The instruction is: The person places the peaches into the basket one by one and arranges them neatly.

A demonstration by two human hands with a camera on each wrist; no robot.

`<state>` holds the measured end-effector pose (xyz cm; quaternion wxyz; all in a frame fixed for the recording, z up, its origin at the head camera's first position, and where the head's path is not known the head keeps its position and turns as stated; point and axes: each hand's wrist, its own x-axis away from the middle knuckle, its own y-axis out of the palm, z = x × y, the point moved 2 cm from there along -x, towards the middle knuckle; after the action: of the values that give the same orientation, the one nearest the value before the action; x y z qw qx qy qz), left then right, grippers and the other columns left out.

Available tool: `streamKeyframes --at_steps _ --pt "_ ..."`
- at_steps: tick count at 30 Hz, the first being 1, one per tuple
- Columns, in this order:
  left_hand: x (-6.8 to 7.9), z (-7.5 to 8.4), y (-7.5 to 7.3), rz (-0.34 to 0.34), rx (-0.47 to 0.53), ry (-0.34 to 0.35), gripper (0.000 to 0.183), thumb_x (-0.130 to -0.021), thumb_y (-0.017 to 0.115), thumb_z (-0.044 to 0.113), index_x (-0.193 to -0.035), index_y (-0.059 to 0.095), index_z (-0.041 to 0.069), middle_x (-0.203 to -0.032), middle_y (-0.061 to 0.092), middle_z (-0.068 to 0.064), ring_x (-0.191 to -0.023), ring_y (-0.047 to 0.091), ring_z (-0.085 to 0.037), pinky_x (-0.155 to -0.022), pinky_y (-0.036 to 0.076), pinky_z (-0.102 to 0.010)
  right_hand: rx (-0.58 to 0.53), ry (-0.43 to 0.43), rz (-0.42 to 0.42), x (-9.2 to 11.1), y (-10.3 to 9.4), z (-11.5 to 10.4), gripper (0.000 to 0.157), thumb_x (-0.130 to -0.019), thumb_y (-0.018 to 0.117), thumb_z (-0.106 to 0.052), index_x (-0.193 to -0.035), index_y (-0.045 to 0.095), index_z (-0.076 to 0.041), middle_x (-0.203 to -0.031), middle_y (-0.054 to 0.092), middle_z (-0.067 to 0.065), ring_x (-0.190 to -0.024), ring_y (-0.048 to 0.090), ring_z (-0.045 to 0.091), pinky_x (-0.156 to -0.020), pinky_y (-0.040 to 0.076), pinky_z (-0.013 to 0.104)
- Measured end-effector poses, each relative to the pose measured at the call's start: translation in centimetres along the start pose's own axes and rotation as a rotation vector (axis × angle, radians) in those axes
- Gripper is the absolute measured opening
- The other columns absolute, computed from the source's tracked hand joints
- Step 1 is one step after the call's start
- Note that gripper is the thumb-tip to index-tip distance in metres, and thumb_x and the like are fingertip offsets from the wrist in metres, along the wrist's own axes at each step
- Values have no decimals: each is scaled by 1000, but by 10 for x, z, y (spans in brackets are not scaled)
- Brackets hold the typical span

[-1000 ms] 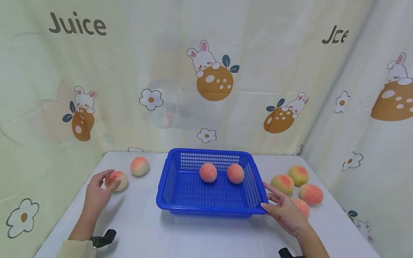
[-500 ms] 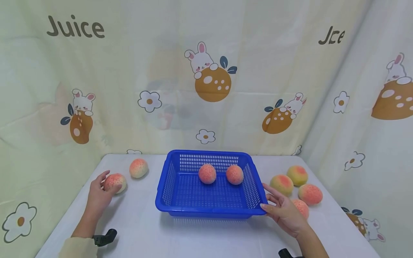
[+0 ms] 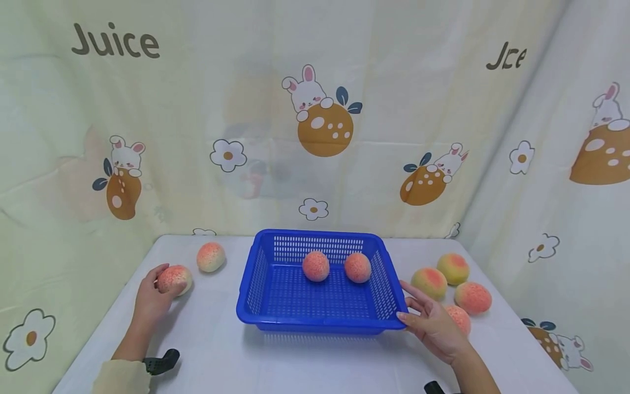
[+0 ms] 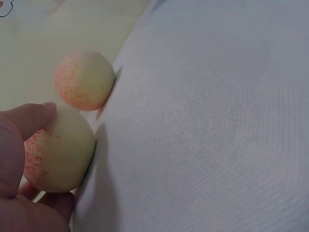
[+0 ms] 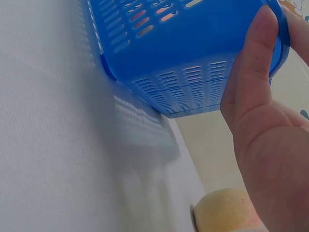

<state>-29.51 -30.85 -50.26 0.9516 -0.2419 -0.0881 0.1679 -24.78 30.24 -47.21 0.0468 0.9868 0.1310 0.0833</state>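
Red-flecked and round, held the peach point(image 3: 172, 277) in the left grip point(image 3: 151, 298) at nine o'clock from the blue basket point(image 3: 315, 320), along its long axis, and pinched it at four o'clock with the right grip point(image 3: 434, 330).

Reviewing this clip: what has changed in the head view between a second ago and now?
The left grip has shifted slightly rightward, closer around the nearer left peach, which shows no clear move. Unchanged: the right grip holding the blue basket by its rim, the two peaches inside, the farther left peach and the four peaches on the right.
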Motion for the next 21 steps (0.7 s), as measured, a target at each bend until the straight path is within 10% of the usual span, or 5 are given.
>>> streamKeyframes --at_steps 21 --pt "4 -1 0 34 17 -7 86 -97 72 30 -163 21 9 -160 31 -27 -144 34 -46 -115 40 -61 3 -20 -6 0 0 3 82 -99 64 -3 -164 16 -11 -114 62 0 -104 69 13 -95 60 32"
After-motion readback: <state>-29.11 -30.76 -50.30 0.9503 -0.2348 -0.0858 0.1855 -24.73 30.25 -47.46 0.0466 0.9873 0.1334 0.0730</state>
